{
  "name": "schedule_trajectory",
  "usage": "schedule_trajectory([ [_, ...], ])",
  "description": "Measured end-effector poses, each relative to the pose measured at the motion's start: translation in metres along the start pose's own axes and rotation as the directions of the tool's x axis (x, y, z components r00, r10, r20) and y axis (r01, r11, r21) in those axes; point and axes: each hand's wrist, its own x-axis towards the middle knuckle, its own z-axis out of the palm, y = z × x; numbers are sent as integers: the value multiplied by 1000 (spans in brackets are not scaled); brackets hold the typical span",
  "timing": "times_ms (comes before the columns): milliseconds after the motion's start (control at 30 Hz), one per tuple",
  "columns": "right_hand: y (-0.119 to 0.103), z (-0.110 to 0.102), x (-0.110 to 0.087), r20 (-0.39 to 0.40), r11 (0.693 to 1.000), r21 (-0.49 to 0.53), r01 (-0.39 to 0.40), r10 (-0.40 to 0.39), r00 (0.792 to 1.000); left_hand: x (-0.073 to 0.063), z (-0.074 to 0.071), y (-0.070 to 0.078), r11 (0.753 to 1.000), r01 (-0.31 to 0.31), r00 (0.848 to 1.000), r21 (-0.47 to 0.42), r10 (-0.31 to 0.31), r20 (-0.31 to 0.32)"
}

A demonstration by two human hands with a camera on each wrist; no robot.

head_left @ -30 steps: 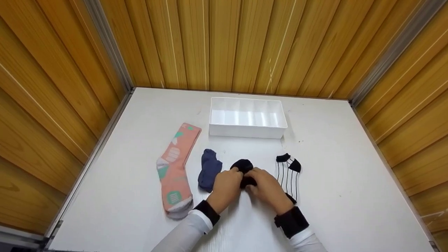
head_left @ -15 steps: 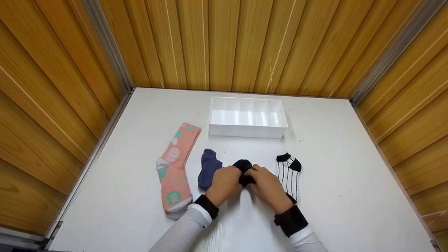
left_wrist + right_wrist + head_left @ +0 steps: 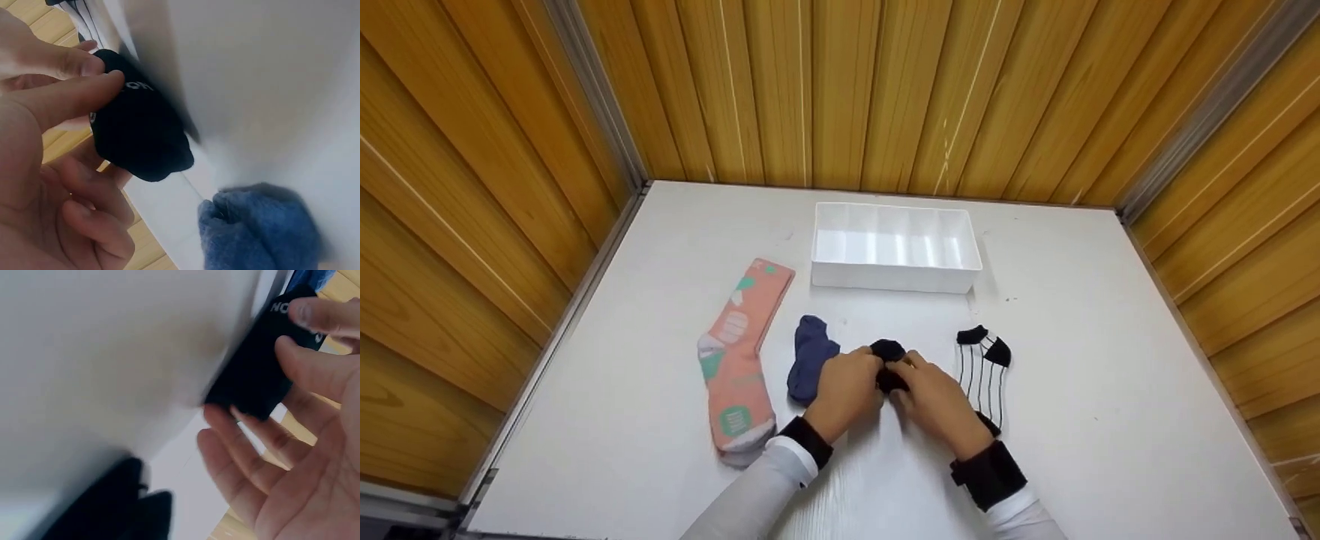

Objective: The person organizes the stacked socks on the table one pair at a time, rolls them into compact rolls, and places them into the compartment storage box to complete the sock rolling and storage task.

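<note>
Both hands meet at a folded black sock (image 3: 889, 349) at the middle of the table. My left hand (image 3: 847, 391) pinches its left side. From the other side my right hand (image 3: 939, 405) holds it between thumb and fingers. White lettering shows on the sock (image 3: 140, 126) in the left wrist view, where the left thumb presses on its face. In the right wrist view the right thumb lies against the sock (image 3: 253, 363) and the fingertips reach its lower edge. The hands hide part of the sock in the head view.
A blue sock (image 3: 810, 364) lies just left of the left hand, and a long pink patterned sock (image 3: 744, 349) farther left. Beside the right hand is a black-and-white striped sock (image 3: 984, 375). Behind them stands a white divided box (image 3: 894, 279). Wooden walls (image 3: 840, 90) enclose the table.
The black sock shows as a smaller bundle between the hands than a second ago. Both hands keep hold of it, with slight finger shifts. The other socks and the box have not moved.
</note>
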Motion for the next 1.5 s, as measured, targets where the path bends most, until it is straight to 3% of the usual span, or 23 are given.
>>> schedule_trajectory([
  [300, -2, 0, 0, -59, 1000, -16, -5, 4, 998, 8, -3, 3, 991, 88, 988, -104, -74, 133],
  [433, -1, -2, 2, -60, 1000, 8, -6, 6, 998, 2, -6, 8, 998, 49, 994, -27, -47, 95],
  [600, -3, -3, 3, -70, 999, 31, 10, -8, 998, -1, -5, 11, 998, 2, 1000, 70, -1, -12],
  [800, -6, 2, -1, -94, 999, 31, 22, -19, 995, 1, -5, 10, 995, 2, 1000, 103, 0, -21],
  [933, -3, 4, -2, -90, 999, 30, 30, -27, 996, 4, -4, 9, 996, 18, 1000, 83, -17, -3],
  [1100, -1, 4, -3, -122, 999, 53, 6, 0, 993, 6, -4, 6, 999, 29, 1000, -30, -29, 8],
  [1333, 3, 4, -3, -115, 996, 85, 23, -14, 993, 10, -9, -2, 989, 51, 995, -136, -39, 93],
  [1500, 5, 0, -4, -123, 996, 87, 22, -11, 992, 9, -13, -2, 993, -7, 999, -120, 11, 35],
])
